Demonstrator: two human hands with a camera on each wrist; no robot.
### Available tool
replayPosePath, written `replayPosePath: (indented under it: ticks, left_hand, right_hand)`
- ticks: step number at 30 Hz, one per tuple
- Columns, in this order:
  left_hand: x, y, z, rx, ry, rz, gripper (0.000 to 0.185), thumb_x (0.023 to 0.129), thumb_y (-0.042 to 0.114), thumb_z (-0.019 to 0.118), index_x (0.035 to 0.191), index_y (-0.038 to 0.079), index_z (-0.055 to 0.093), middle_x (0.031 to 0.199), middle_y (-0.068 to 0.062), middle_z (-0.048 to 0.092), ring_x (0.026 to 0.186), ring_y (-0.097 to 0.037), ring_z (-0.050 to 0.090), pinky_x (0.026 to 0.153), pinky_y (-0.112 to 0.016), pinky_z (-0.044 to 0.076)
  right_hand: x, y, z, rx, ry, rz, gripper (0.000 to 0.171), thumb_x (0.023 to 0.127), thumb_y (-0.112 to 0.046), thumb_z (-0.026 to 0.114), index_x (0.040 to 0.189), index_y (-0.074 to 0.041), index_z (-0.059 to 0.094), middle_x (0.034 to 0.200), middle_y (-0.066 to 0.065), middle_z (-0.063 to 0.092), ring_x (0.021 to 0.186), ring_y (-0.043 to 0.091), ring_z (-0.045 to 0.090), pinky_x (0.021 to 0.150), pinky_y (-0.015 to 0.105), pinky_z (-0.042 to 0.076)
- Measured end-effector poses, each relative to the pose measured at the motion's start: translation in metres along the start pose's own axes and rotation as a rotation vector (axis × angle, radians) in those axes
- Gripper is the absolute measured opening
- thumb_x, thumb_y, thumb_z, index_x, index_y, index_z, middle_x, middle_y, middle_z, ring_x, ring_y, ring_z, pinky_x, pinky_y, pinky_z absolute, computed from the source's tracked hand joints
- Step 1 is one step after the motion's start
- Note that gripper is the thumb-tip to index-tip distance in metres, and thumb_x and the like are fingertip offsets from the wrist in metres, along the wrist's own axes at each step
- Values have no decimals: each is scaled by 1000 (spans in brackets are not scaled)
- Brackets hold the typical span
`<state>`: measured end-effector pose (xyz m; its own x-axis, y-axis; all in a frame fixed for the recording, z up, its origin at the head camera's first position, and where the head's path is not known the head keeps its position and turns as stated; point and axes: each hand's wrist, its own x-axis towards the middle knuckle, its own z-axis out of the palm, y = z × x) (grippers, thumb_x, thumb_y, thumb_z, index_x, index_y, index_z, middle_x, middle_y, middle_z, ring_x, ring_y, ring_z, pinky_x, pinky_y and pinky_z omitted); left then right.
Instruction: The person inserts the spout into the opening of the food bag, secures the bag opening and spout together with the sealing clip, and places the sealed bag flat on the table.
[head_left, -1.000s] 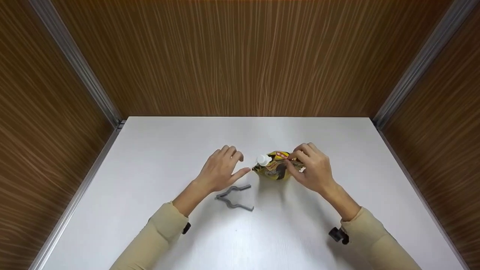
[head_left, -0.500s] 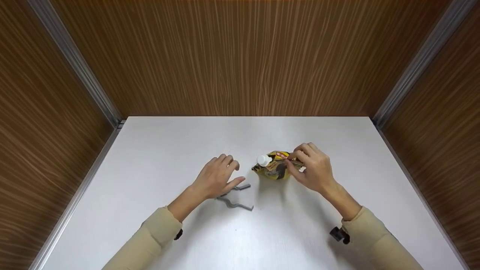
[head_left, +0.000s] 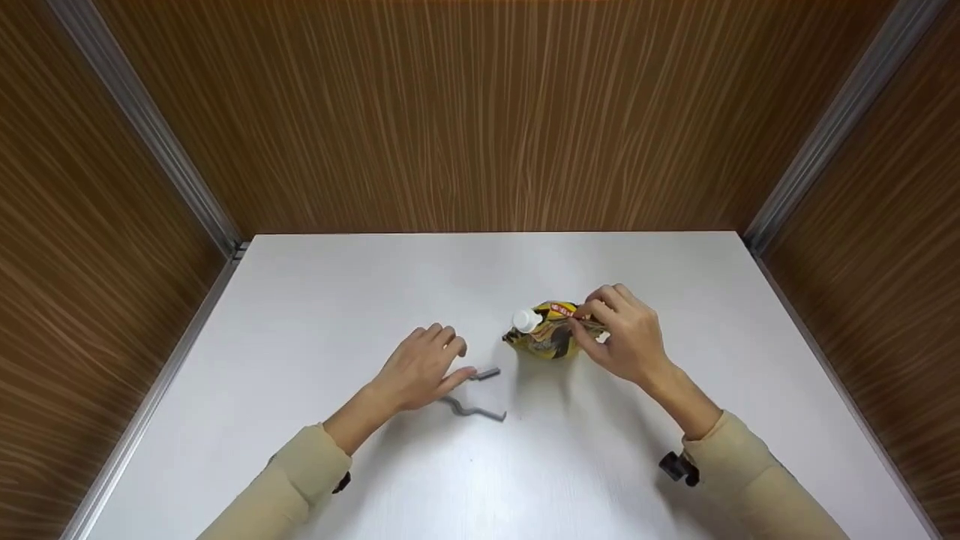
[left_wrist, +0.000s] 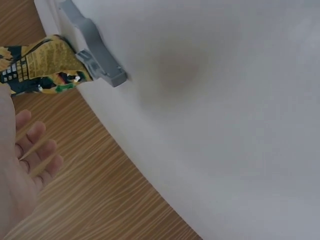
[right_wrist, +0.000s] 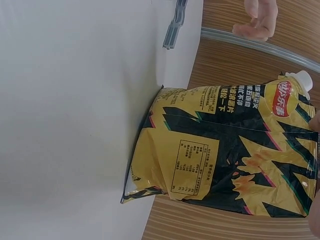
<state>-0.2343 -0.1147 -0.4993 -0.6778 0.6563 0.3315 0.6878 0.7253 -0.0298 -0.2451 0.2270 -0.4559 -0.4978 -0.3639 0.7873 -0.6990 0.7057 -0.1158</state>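
A yellow and black chip bag [head_left: 553, 346] stands upright on the white table, its printed side facing the right wrist view. My right hand [head_left: 626, 334] pinches the bag's top edge between thumb and fingers. At the bag's upper left corner is a white cap [head_left: 526, 321]. To the left, my left hand [head_left: 420, 369] hovers with relaxed fingers and holds nothing. Beneath its thumb lies a grey hinged clip [head_left: 476, 411], spread in a V; the hand hides its hinge end. The left wrist view shows the clip [left_wrist: 97, 47] in front of the bag [left_wrist: 45, 62].
The white table [head_left: 337, 277] is bounded by wood-grain panels [head_left: 480, 120] at the back and sides, with metal rails at the corners. A small black device [head_left: 679, 468] sits at the right sleeve cuff.
My left hand has drawn away from the bag, down and to the left, coming over part of the grey clip. The right hand and the bag stay in place.
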Motion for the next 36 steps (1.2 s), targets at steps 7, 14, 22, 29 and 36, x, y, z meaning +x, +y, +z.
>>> replayPosePath:
  ticks: [7,14,22,29,36]
  left_hand:
    - [-10,0,11,10,-46,32,40,108,52,51,110,14,65,101,-2,66,91,-20,58,80,-35,52]
    - [-20,-1,21,50,-22,75,38,106,52,55,105,14,62,97,-2,63,87,-19,55,75,-33,48]
    - [-28,0,29,8,-149,31,39,106,54,53,108,15,61,101,-2,61,91,-19,53,79,-34,47]
    - [-32,0,31,-10,-179,19,37,105,55,55,108,19,62,102,-1,60,91,-18,50,79,-33,45]
    - [-36,1,32,-9,-193,43,37,105,55,54,109,20,63,104,-2,61,94,-19,53,81,-35,47]
  right_hand:
    - [-1,-1,0,-3,1,-2,13,86,-20,78,84,-9,70,85,7,66,73,22,58,56,37,48]
    - [1,-1,1,-10,-15,-8,15,86,-21,80,85,-9,71,86,7,66,74,22,59,57,37,49]
    - [-1,-1,1,-22,-16,-15,14,85,-20,80,85,-10,71,86,7,66,75,21,59,56,36,50]
    - [-1,0,2,-7,1,-17,12,86,-19,79,84,-10,70,84,5,66,73,21,59,57,37,49]
    - [-3,0,2,-29,2,-33,13,84,-18,82,85,-10,71,85,6,66,74,20,59,57,34,49]
